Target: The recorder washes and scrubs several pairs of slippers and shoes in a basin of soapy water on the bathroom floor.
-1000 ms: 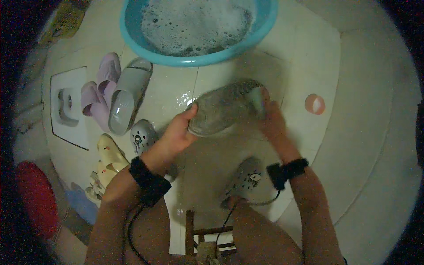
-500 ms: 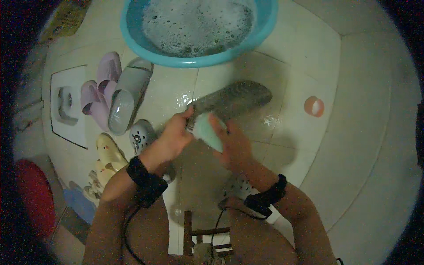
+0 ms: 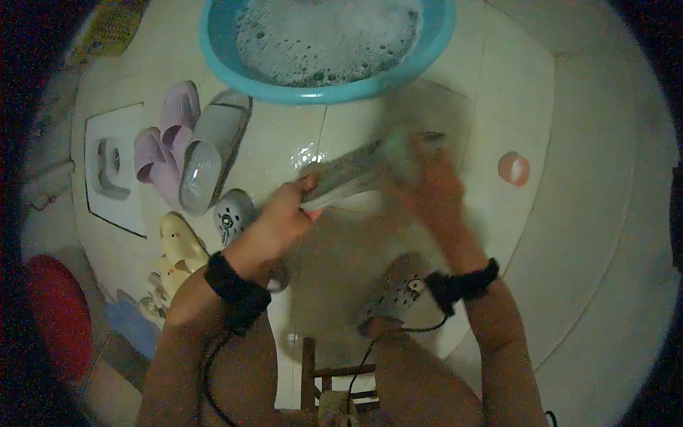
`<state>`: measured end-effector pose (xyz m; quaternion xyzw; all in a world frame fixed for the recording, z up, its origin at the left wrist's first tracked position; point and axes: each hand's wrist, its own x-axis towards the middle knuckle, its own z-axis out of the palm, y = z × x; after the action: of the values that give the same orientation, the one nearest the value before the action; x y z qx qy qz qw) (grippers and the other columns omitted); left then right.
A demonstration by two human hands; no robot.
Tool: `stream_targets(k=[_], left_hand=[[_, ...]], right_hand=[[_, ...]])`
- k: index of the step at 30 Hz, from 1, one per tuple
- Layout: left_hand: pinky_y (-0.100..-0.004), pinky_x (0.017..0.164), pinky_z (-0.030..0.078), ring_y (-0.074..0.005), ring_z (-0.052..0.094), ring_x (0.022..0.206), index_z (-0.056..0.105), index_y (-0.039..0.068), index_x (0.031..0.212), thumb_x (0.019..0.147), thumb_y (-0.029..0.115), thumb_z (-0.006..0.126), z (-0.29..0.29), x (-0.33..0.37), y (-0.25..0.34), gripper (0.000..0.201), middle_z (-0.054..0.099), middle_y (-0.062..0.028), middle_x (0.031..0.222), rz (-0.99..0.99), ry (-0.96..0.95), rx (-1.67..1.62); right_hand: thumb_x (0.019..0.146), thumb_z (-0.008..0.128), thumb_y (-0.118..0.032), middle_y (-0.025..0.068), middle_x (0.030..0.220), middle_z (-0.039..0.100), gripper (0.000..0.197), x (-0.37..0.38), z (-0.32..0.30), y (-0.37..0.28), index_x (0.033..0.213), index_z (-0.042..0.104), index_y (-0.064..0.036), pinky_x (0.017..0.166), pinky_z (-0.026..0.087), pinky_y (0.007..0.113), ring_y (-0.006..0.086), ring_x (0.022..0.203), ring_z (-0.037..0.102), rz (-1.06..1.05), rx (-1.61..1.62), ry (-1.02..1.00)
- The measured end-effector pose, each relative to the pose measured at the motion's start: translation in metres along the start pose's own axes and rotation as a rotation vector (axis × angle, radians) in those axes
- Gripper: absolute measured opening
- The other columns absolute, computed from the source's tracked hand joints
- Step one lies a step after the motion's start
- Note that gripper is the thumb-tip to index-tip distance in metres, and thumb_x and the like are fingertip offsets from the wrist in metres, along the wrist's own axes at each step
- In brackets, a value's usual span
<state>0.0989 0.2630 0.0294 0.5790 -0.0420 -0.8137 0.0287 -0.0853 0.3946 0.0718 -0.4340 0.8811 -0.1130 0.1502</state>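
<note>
My left hand [image 3: 284, 213] is closed on the near left end of a grey slipper [image 3: 345, 173], held tilted above the floor with its dark patterned sole facing up and away. Over the slipper's far right end is my right hand [image 3: 435, 186], blurred by motion. It grips a pale green scrubber [image 3: 400, 153], pressed against or just over the sole; whether it is a brush or a sponge I cannot make out. A black band with a cable circles each of my wrists.
Beyond my hands stands a blue basin [image 3: 313, 95] of foamy water. Lilac slippers [image 3: 160, 171], a grey slide [image 3: 203, 178] and yellow slippers [image 3: 181, 245] lie left, near a white squat toilet [image 3: 114, 192]. Grey clogs [image 3: 398, 288] are on my feet. An orange-pink ring-shaped thing [image 3: 514, 169] lies right.
My right hand has slid with the scrubber from the slipper's near end to its far right end. The slipper has tipped, so less of its sole shows.
</note>
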Motion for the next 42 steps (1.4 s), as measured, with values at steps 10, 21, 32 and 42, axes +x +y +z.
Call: stream_targets(k=[10, 21, 32, 42], left_hand=[[-0.0296, 0.077, 0.050, -0.0184, 0.058, 0.090, 0.051, -0.001, 0.109, 0.092, 0.017, 0.045, -0.004, -0.031, 0.004, 0.025, 0.057, -0.0088, 0.101, 0.567, -0.389, 0.923], [-0.0305, 0.082, 0.049, -0.0218, 0.057, 0.096, 0.048, 0.000, 0.109, 0.092, 0.014, 0.043, 0.012, -0.043, 0.002, 0.023, 0.056, -0.0105, 0.102, 0.406, -0.350, 0.272], [-0.0279, 0.069, 0.052, -0.0192, 0.059, 0.076, 0.053, -0.001, 0.104, 0.092, 0.011, 0.042, 0.005, -0.034, 0.012, 0.020, 0.058, -0.0104, 0.092, 0.432, -0.135, 0.933], [-0.0329, 0.076, 0.051, -0.0221, 0.061, 0.087, 0.046, -0.001, 0.120, 0.090, 0.012, 0.050, 0.002, 0.000, 0.021, 0.033, 0.057, -0.0120, 0.108, 0.339, -0.108, 0.500]], right_hand=[[0.061, 0.071, -0.011, 0.0152, 0.095, 0.051, 0.086, -0.001, 0.016, 0.014, 0.137, 0.034, -0.0266, 0.071, 0.047, 0.045, 0.0351, 0.086, 0.053, -0.073, 0.104, 0.122], [0.064, 0.067, -0.009, 0.0180, 0.099, 0.052, 0.085, -0.018, 0.001, -0.039, 0.138, 0.031, -0.0294, 0.077, 0.047, 0.047, 0.0384, 0.092, 0.053, -0.266, -0.040, -0.129], [0.065, 0.063, -0.010, 0.0178, 0.108, 0.053, 0.078, -0.009, -0.014, -0.033, 0.137, 0.034, -0.0214, 0.085, 0.045, 0.042, 0.0348, 0.099, 0.053, -0.126, -0.019, -0.262], [0.068, 0.054, 0.002, 0.0226, 0.117, 0.054, 0.083, 0.026, 0.005, 0.131, 0.142, 0.021, -0.0170, 0.077, 0.049, 0.039, 0.0331, 0.095, 0.059, 0.564, 0.421, -0.136]])
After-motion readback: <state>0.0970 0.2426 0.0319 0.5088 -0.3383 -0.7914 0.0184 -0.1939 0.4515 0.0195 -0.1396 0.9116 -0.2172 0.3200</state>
